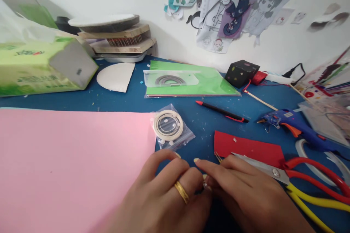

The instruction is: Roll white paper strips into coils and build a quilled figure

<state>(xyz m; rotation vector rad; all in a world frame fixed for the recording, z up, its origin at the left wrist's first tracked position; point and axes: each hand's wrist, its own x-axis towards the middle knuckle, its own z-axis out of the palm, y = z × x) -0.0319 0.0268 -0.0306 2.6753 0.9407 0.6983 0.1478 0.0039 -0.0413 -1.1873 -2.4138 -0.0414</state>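
Observation:
My left hand (166, 193) rests low at the centre with a gold ring on one finger, its fingers curled down at the edge of a large pink sheet (68, 164). My right hand (246, 196) lies beside it, fingertips pressed against the left hand's, pinching something small that I cannot make out. A thin stick (218, 157) pokes out just above the right fingers. A red foam piece (248, 148) and scissors (298, 180) with red and yellow handles lie just beyond the right hand.
A bagged tape roll (168, 126), a black pen (222, 111), a blue glue gun (295, 125), green sheets (191, 80), a black cube (241, 72), a tissue pack (35, 67) and stacked boards (117, 38) sit on the blue mat (131, 98).

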